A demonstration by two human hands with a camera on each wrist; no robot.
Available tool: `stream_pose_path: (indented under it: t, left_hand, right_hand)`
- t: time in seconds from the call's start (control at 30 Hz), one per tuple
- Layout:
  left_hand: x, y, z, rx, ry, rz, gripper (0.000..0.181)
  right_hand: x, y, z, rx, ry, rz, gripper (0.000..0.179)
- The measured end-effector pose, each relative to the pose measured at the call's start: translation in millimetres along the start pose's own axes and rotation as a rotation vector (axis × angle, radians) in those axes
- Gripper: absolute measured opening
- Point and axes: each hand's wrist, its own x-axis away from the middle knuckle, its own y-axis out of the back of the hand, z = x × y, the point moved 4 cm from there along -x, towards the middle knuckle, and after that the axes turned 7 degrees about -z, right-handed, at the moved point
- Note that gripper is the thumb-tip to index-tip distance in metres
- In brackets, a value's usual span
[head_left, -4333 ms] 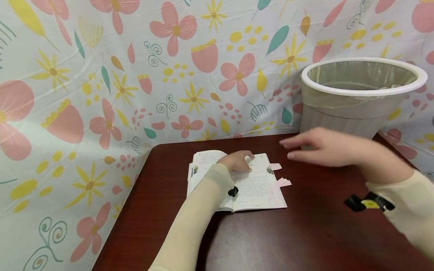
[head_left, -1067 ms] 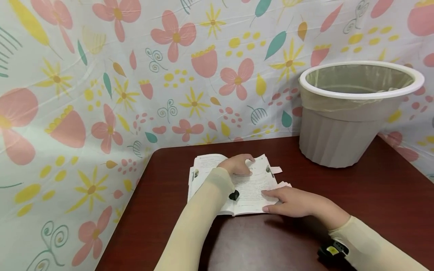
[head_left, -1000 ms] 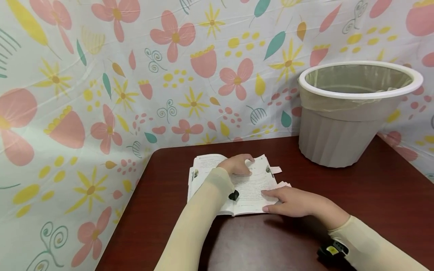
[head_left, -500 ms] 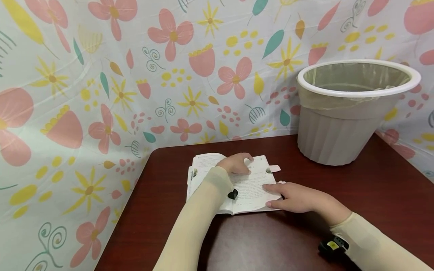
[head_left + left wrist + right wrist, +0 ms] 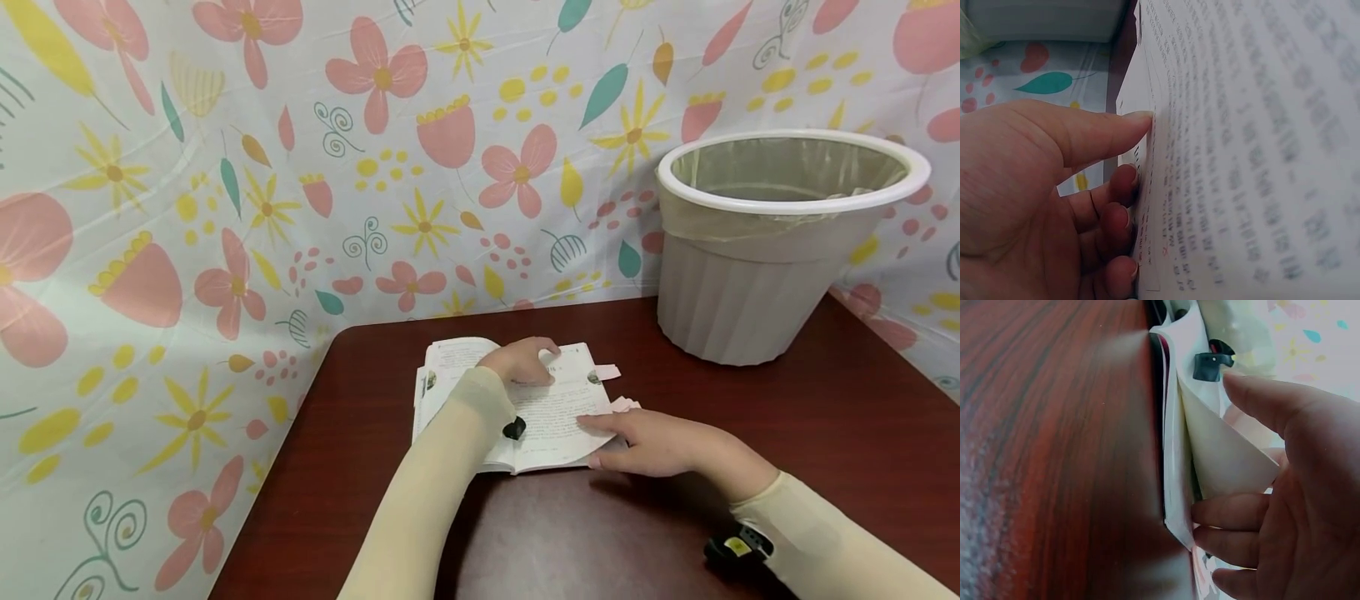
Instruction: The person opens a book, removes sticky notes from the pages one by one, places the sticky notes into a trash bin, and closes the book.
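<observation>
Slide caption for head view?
Left hand rests on an open book, right hand touches its right page; lined wastebasket at back right.

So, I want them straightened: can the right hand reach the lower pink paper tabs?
Probably yes: the right hand lies close beside the lower pink paper tabs, with nothing visibly blocking them.
</observation>
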Motion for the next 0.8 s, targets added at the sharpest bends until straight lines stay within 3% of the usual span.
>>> stream_pose_path:
  t: [0.17,0.33,0.47,0.63,0.8]
  left_hand:
    - [0.4,3.2,3.8,0.076,-0.037,-0.001,0.050]
    - [3.4,13.1,6.3,0.276,-0.108,-0.002,0.049]
    - [5.2,23.1,9.0,0.407,-0.131,-0.050,0.042]
    - [10.3,34.1,15.4,0.479,-0.149,-0.111,0.034]
    - [20.8,42.4,24.0,0.516,-0.157,-0.126,0.032]
  right_hand:
    - [-1.9,-1,0,0.009,0.004,0.001,0.072]
    - [-4.1,-3,0,0.027,-0.010,-0.013,0.074]
    - [-4.9,-3,-1,0.041,-0.023,-0.018,0.078]
    - [-5.1,-4,-2,0.050,-0.028,-0.019,0.078]
    - [-4.2,-4,-1,0.037,-0.044,-0.017,0.078]
